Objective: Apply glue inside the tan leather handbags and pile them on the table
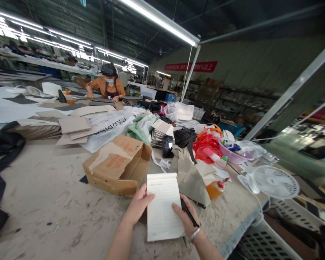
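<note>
Our left hand (139, 204) and right hand (187, 217) closed on the notepad (164, 216), the right also gripping a pen (190, 213), we best leave the seemingly handwritten line (155, 184) uncovered.

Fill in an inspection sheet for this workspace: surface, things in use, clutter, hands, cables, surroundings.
Surface: table stained and scuffed.
Things in use: lined notepad, faint writing near its top; black pen.
Clutter: open cardboard box, phone, red plastic bag, amber bottle.
Hands: left hand grips the notepad's left edge; right hand holds its right side and the pen.
Cables: white cable near the table's right edge, beside a white fan.
Surroundings: co-worker across the table; tube light lit overhead.
</note>
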The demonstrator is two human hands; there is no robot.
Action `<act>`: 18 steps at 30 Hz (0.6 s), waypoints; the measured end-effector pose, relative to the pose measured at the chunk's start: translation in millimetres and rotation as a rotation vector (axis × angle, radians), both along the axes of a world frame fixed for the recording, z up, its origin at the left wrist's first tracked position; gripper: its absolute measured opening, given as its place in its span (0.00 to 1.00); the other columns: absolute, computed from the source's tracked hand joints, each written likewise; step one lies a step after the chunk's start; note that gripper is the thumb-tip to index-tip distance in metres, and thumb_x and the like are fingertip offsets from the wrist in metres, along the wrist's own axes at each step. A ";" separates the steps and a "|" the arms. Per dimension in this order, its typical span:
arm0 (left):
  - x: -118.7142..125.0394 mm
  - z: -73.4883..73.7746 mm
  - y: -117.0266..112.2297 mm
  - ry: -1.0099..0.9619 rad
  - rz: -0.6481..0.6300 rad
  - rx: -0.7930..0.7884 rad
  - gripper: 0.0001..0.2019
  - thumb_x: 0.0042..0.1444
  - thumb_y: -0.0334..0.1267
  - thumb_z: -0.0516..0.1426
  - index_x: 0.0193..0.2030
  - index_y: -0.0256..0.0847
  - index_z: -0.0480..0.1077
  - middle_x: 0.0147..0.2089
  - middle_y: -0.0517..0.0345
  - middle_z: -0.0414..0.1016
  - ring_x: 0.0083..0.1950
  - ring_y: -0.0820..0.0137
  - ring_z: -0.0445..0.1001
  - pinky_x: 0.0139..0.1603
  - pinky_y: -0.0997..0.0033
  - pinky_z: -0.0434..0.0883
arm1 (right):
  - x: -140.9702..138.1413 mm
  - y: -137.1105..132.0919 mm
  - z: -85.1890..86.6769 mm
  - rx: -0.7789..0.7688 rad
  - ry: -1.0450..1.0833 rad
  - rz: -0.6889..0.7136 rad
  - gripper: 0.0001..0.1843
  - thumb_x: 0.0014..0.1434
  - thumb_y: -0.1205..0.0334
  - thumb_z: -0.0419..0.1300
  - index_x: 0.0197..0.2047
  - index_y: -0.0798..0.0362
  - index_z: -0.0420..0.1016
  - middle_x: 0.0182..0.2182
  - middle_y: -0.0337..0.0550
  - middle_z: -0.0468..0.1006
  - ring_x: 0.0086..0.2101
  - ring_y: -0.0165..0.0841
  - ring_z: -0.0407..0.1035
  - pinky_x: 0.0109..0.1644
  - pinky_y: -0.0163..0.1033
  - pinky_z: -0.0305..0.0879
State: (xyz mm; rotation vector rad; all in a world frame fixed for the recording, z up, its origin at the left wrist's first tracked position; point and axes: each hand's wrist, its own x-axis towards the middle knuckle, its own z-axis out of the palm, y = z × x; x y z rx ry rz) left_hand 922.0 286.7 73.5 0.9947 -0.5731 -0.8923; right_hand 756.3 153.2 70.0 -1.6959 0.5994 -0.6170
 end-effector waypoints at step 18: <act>5.7 -26.6 -5.9 -0.162 0.058 0.131 0.26 0.46 0.56 0.62 0.53 0.55 0.70 0.48 0.60 0.79 0.54 0.52 0.73 0.59 0.49 0.67 | -26.2 -7.7 23.9 -0.168 -0.125 -0.118 0.19 0.54 0.60 0.57 0.50 0.49 0.72 0.40 0.42 0.78 0.40 0.40 0.73 0.46 0.43 0.71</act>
